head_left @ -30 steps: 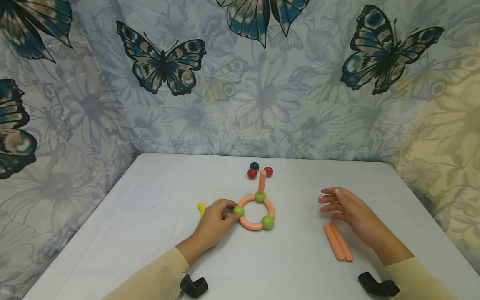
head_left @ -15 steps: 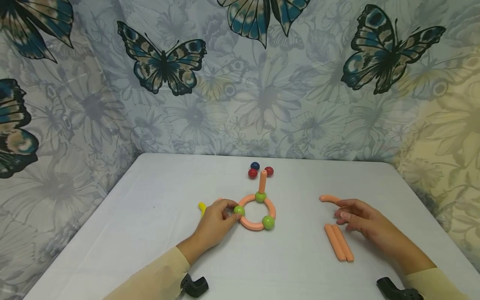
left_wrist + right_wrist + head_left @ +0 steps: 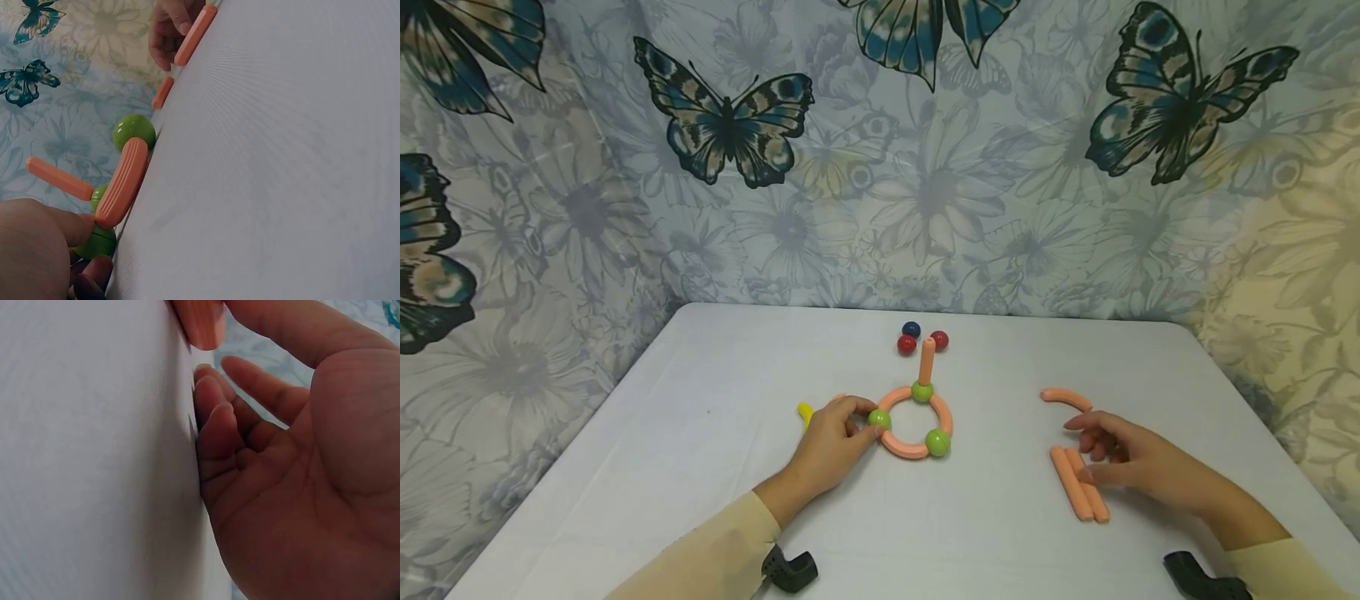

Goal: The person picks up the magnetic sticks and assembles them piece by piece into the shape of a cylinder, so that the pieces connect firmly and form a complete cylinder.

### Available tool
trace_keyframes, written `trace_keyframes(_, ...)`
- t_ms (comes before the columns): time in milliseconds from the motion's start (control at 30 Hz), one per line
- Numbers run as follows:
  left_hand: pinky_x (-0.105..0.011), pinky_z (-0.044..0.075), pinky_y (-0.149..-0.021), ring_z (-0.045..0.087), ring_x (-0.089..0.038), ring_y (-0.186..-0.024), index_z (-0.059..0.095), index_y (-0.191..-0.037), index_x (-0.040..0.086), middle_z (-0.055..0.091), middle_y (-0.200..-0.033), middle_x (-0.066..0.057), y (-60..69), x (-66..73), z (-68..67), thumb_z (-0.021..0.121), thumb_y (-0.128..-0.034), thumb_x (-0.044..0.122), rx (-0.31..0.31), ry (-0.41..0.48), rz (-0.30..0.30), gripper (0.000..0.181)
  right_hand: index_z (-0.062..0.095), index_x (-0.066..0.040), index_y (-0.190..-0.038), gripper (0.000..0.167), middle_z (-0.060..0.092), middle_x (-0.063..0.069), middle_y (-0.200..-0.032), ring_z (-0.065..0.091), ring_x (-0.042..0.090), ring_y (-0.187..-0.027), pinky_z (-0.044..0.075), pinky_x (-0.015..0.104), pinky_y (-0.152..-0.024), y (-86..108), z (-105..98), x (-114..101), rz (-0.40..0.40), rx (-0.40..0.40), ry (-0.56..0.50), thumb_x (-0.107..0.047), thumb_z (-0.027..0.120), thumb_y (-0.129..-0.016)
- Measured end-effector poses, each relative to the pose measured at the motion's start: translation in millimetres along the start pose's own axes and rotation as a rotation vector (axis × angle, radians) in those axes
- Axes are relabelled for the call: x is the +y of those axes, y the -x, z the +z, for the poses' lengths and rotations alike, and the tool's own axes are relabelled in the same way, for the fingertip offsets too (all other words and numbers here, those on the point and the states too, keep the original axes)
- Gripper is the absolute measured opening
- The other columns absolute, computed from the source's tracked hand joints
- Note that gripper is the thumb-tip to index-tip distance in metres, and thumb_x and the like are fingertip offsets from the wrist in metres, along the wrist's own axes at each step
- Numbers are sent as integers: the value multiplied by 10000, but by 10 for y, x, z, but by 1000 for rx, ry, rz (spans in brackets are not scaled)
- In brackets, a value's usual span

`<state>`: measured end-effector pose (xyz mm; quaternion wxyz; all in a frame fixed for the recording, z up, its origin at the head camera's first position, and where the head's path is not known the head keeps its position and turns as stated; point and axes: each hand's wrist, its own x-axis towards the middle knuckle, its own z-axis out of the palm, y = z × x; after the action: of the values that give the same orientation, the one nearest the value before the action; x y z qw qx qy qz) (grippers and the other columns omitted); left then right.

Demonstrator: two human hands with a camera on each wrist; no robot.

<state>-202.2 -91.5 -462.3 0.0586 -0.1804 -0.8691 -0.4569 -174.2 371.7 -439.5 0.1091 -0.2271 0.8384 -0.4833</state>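
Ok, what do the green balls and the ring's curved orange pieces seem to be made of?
Green balls: probably plastic, glossy, judging by bright highlights. Curved orange pieces: likely plastic, with a duller sheen; one shows even lengthwise ridges, though rubber isn't ruled out.

- The person's left hand (image 3: pixel 827 446) pinches one green ball (image 3: pixel 878 419) of an orange ring (image 3: pixel 904 451).
- A straight orange rod (image 3: pixel 927 361) is joined to the far green ball (image 3: pixel 922 392).
- The right hand (image 3: pixel 1150 462) has its thumb over one of two parallel orange rods (image 3: pixel 1067 485); a curved orange piece (image 3: pixel 1066 396) lies near its fingers.
- Behind the ring are two red balls (image 3: pixel 906 344) and a blue ball (image 3: pixel 912 329).
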Motion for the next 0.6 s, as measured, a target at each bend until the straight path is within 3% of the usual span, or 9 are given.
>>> trace_keyframes(300, -273, 466, -572, 539, -101, -656, 764, -1203, 89, 694, -1120, 14, -5, -13, 9, 837, -996, 147, 5, -5, -2, 227, 539, 60, -1478, 505, 609, 97, -1113, 589, 176, -885, 513, 297, -713, -13, 20, -62, 121, 61, 132, -80, 746, -1039)
trace_keyframes(600, -271, 473, -586, 550, -105, -684, 756, -1219, 86, 694, -1133, 13, -3, -6, 2, 831, -1003, 161, -3, 3, -13, 241, 590, 51, -1455, 477, 681, 77, -1098, 614, 121, -877, 532, 307, -686, -13, 17, -125, 185, 116, 205, -120, 760, -1044)
